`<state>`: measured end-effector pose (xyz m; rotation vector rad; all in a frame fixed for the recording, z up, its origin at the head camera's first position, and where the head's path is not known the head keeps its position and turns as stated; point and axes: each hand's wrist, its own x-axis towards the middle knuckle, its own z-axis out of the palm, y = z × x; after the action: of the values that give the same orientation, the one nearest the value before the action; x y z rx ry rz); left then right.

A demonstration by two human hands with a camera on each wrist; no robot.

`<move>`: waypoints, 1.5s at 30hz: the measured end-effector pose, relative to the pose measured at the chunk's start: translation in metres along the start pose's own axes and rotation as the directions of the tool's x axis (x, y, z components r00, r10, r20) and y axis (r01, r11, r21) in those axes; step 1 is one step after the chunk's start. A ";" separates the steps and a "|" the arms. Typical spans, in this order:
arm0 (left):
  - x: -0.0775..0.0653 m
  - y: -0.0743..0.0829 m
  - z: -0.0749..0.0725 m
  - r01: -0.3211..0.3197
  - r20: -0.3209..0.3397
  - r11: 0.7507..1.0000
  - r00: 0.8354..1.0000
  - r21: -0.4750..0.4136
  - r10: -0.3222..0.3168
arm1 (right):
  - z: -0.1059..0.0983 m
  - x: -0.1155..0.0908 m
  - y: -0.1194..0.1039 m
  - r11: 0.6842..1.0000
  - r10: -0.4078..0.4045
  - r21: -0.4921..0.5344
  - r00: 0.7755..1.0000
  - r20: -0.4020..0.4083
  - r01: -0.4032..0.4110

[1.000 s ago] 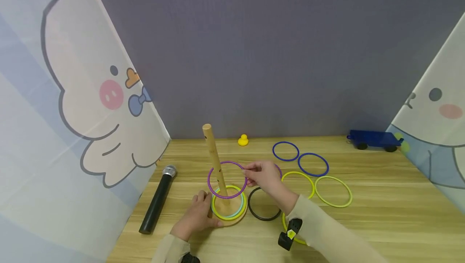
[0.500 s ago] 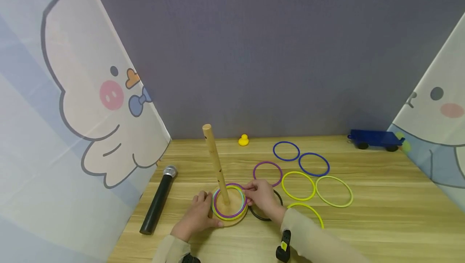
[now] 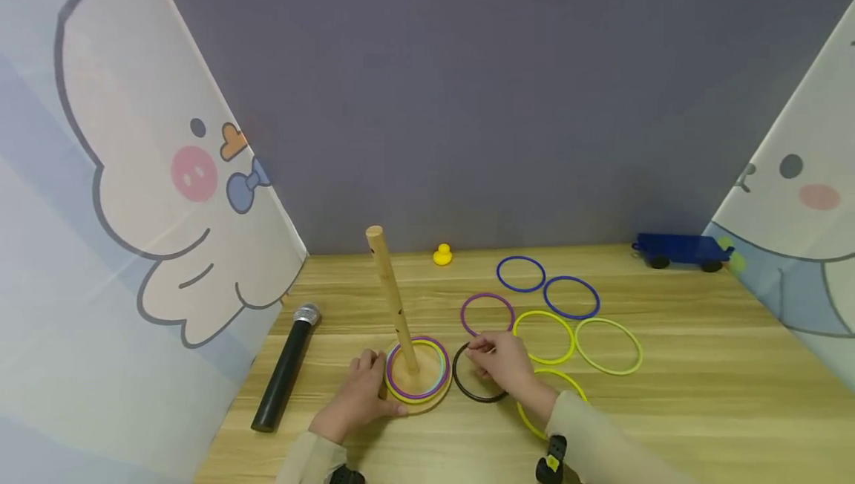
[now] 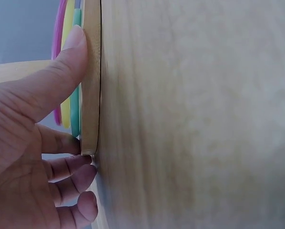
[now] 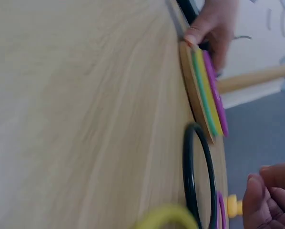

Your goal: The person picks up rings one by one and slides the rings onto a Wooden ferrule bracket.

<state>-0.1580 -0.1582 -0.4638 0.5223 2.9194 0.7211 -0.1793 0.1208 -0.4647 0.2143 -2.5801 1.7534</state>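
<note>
The left hand grips the edge of a round wooden base, thumb on one side and fingers around the other. From the base rises a leaning wooden post. Around the post lie a turquoise ring, a yellow ring and, uppermost, a purple ring. Over a black ring on the table hovers the right hand. Its fingers are loosely curled with nothing in them; in the right wrist view, its fingertips are apart from the black ring.
Right of the base lie another purple ring, two yellow rings, a yellow-green ring and two blue rings. A microphone lies at left; a yellow duck and a blue cart stand by the back wall.
The right hand has lowered the purple ring over the post onto the other rings, let it go and moved right over the black ring. The left hand stays on the base.
</note>
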 end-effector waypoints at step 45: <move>0.002 -0.004 0.002 0.003 0.010 1.000 1.000 0.030 -0.003 | -0.133 -0.050 0.011 0.986 0.166 -0.015 0.984 0.063 -0.165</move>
<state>-0.1610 -0.1596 -0.4674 0.5223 2.9259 0.6728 -0.1396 0.2530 -0.4301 0.0577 -2.7232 1.8136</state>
